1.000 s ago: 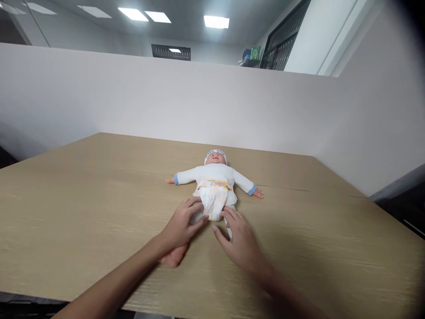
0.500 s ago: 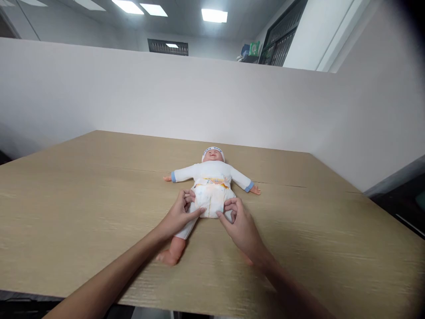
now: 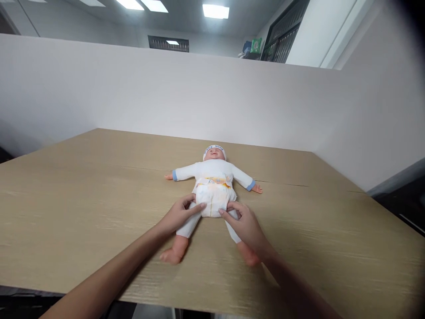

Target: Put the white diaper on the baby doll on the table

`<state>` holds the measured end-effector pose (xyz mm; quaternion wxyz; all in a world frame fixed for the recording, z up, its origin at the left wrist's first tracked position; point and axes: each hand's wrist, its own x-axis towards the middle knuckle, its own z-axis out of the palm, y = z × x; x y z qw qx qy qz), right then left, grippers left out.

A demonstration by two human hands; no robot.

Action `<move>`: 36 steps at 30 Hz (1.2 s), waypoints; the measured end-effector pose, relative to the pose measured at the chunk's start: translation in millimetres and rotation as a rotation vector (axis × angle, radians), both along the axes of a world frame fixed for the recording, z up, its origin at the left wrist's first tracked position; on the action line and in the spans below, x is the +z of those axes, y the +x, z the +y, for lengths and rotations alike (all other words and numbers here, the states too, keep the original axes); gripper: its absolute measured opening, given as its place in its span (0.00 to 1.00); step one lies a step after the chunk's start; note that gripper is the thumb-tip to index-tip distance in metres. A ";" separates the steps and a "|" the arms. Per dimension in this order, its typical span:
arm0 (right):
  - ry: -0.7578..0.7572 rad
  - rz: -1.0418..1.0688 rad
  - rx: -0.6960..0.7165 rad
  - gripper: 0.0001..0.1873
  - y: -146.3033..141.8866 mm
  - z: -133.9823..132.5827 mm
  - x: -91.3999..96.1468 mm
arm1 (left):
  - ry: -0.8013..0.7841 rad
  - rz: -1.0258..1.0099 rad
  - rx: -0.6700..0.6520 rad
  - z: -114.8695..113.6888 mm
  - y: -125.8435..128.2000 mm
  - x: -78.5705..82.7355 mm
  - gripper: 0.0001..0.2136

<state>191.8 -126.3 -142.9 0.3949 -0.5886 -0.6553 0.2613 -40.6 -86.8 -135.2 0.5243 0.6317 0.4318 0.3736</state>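
A baby doll (image 3: pixel 214 168) lies on its back, arms spread, its feet toward me. It wears a white suit with blue cuffs and a white cap with dark lettering. Around its hips, over the suit, sits a white diaper (image 3: pixel 211 201) with an orange patterned waistband. My left hand (image 3: pixel 182 212) pinches the diaper's edge at the left leg opening, thumb on the front and fingers tucked at the side. On the other side my right hand (image 3: pixel 244 221) grips the opposite leg edge between thumb and fingers. Parts of the fingertips are hidden by the diaper and legs.
The doll lies on a wide wooden table (image 3: pixel 99 199) with a thin seam across it. Behind the table rises a pale half-height wall (image 3: pixel 166 97). A dark object (image 3: pixel 401 190) stands beyond the right edge.
My right hand has shifted slightly right and down along the diaper's edge, and more of the doll's leg on that side shows. My left hand stays at its edge. The view has tilted slightly.
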 end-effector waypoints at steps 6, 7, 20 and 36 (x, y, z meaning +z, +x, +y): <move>0.119 -0.080 -0.105 0.12 0.9 -4.0 2.8 | -0.066 -0.068 0.067 2.2 -0.9 -3.7 0.25; 0.154 -0.099 -0.111 0.12 1.3 -4.4 3.3 | -0.045 -0.051 0.085 1.4 -0.6 -3.0 0.24; 0.248 -0.210 -0.030 0.12 49.1 4.3 12.0 | 0.458 0.417 0.199 32.8 -50.5 14.0 0.15; 0.101 -0.546 -0.041 0.17 54.8 90.8 37.9 | 0.335 0.858 0.310 42.4 -7.1 50.6 0.20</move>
